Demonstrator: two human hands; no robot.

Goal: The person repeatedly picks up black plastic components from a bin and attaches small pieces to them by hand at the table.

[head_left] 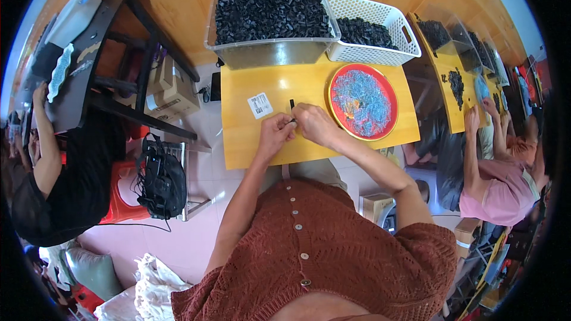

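Through my head view, the left hand [278, 132] and the right hand [317, 123] meet over the yellow table [247, 145]. The left pinches a small black piece [292, 120] with thumb and fingertips together; the right's fingers curl in against it, but their tips are hidden, so I can't tell whether they grip. The piece sits right between the hands, and too little shows for me to read its long axis. Just beyond the grip, a narrow black strip [291, 104] points away from the body, nearer the right hand; held or lying, I can't make out. The red tray [394, 110] of bluish bits lies right of the grip, the right hand being nearer.
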